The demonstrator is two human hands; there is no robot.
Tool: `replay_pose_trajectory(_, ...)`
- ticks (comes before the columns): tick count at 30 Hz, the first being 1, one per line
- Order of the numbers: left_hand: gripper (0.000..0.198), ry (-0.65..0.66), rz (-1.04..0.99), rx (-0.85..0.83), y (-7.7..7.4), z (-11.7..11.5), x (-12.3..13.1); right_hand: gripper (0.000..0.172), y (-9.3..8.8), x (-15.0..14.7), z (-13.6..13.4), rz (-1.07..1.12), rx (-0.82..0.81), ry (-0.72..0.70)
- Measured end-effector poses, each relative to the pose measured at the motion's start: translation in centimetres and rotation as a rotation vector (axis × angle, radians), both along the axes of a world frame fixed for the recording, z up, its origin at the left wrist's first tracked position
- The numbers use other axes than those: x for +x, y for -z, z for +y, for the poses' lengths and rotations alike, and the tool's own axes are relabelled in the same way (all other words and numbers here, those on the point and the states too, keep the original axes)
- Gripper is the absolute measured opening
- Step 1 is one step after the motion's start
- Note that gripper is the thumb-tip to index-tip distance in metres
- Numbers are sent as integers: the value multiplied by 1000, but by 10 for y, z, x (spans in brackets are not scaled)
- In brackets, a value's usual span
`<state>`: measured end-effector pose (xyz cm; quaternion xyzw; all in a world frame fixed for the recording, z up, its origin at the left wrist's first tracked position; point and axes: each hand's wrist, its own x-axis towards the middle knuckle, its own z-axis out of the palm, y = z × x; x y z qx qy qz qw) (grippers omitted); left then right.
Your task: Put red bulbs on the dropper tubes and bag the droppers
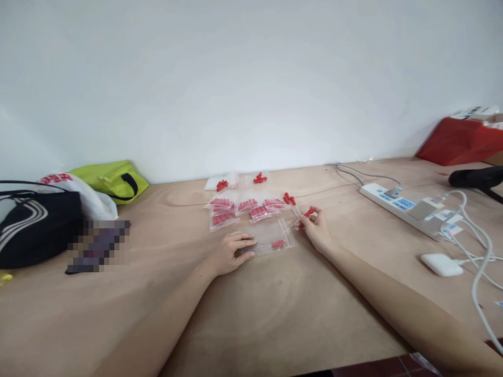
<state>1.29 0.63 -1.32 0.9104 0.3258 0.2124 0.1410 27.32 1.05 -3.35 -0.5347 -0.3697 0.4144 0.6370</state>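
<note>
My left hand (230, 255) lies flat on the left end of a clear zip bag (259, 238), fingers apart. Inside the bag, a red piece (278, 244) sits near its zip end at the right. My right hand (316, 230) pinches a dropper (309, 212) by its red bulb. Its thin tube points left and down to the bag's mouth; whether the tip is inside I cannot tell. Just beyond my right fingers lie two more red-bulbed droppers (290, 199) on the table.
Behind the bag are several zip bags (223, 214) of red pieces, with loose-looking red pieces (260, 178) farther back. At right are a power strip (408, 209), cables and a white box (442, 264). Left stand a black bag (39, 225) and a yellow-green bag (113, 180).
</note>
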Motion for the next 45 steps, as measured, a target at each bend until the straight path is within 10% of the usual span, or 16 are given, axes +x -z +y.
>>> replay_pose_trajectory(10,40,-48,25,-53,-3,-3,2,28,0,-8,-15,-135,-93,-427)
replay_pose_trajectory(20,34,-42,64,-45,1,-1,0,23,-6,-1,-8,-737,240,-607)
replay_pose_trajectory(26,33,-47,74,-32,4,1,-2,9,-22,21,46,-870,-241,-71)
replay_pose_trajectory(31,32,-52,69,-47,3,1,-2,7,-31,17,76,-957,-444,-44)
replay_pose_trajectory(37,33,-54,76,-54,3,1,-2,5,-39,16,79,-870,-439,-77)
replay_pose_trajectory(45,32,-62,74,-56,0,-1,-1,57,-12,24,29,-427,-19,-12)
